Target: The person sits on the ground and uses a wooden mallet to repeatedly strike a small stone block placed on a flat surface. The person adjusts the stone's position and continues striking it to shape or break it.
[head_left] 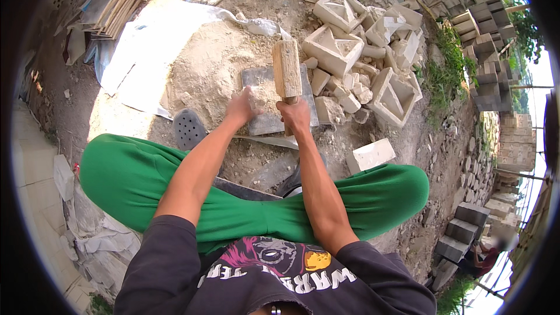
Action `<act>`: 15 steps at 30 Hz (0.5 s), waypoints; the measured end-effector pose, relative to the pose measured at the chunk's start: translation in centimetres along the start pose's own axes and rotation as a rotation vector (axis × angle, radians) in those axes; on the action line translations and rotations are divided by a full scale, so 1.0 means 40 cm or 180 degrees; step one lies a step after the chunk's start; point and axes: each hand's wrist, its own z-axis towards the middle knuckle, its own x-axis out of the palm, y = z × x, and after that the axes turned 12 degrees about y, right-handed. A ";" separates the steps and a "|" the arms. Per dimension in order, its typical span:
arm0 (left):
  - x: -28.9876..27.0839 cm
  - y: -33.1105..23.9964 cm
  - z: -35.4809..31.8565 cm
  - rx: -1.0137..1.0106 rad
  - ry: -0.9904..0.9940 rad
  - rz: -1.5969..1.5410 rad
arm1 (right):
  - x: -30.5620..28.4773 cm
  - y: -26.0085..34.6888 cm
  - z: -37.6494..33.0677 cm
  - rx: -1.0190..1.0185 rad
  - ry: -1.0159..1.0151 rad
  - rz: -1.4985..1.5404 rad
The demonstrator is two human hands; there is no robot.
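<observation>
My right hand (295, 115) is closed round the handle of a wooden mallet (286, 70), whose thick, worn block head points away from me. Beneath the mallet lies a flat grey slab (266, 123) with pale crumbs and dust on it. My left hand (240, 107) is at the slab's left edge, its fingers apart and slightly blurred; I see nothing held in them. A heap of pale crushed rubble (204, 70) spreads just beyond and to the left of that hand.
Broken cream-coloured hollow blocks (394, 96) pile up right of the slab. A pale rectangular block (371, 155) lies by my right knee. White sheeting (149, 41) covers ground at left. Stacked boards (108, 9) stand far left. Another person (483, 259) sits at far right by grey blocks.
</observation>
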 end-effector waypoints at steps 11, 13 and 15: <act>0.014 0.027 0.036 0.0282 -0.0045 0.0152 | 0.018 -0.083 0.030 0.0245 0.0183 -0.0268; 0.008 0.047 0.051 0.0424 0.0005 0.0158 | 0.005 -0.020 0.004 0.0050 0.0171 -0.0004; -0.008 0.055 0.065 0.0510 0.0009 0.0328 | 0.002 0.023 -0.005 -0.0178 0.0112 0.0054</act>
